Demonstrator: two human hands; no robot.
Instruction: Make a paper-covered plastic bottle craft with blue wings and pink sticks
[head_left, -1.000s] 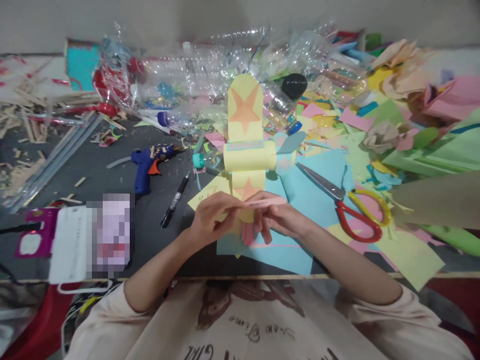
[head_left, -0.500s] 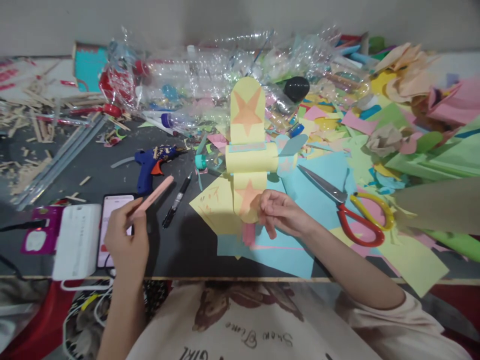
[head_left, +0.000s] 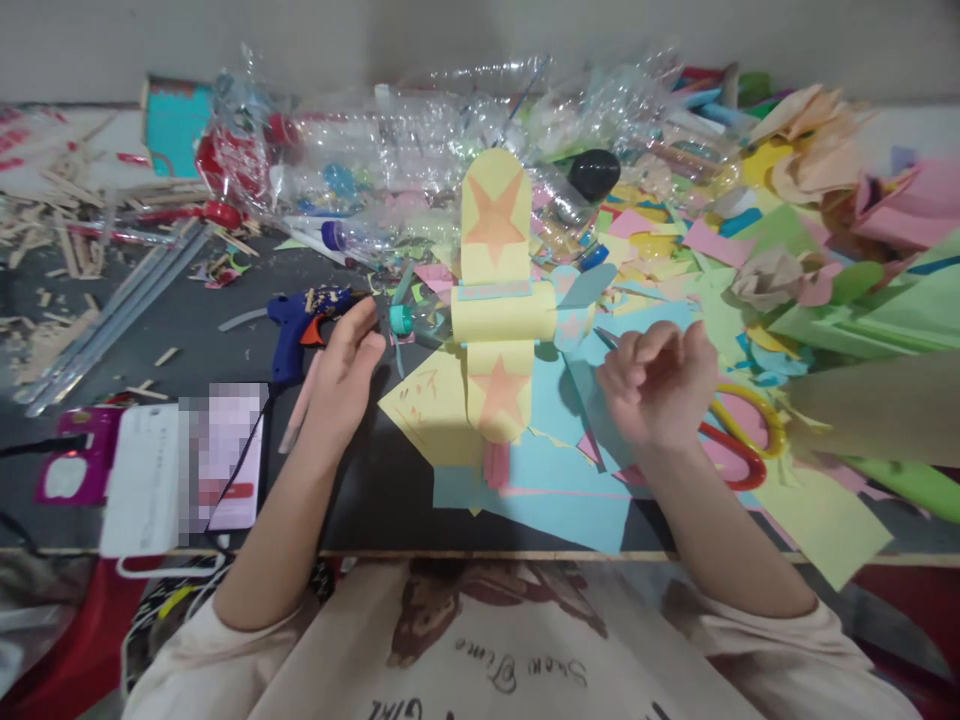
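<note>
A toy plane (head_left: pixel 501 312) of yellow paper around a clear bottle lies in the middle, with orange stars on its wings and a teal cap at its nose. My left hand (head_left: pixel 341 375) is left of it, fingers stretched out and holding nothing visible. Beside that hand lies a peach-coloured stick-like piece (head_left: pixel 300 405), and the blue glue gun (head_left: pixel 292 335) is just behind. My right hand (head_left: pixel 664 385) hovers over the scissors (head_left: pixel 750 425), fingers loosely bent and apart with nothing visible in them. It hides most of the blades.
Coloured paper sheets (head_left: pixel 540 510) lie under the plane. Clear plastic bottles (head_left: pixel 420 140) crowd the back, and paper scraps (head_left: pixel 720 245) cover the right. Glue sticks (head_left: pixel 127 310), wood bits (head_left: pixel 75 200), a phone (head_left: pixel 240 440) and a white power bank (head_left: pixel 139 480) are on the left.
My left hand has put down the peach-coloured piece and moved right, now covering the black pen. The right hand has left the plane's near wing and moved right, over the scissors.
</note>
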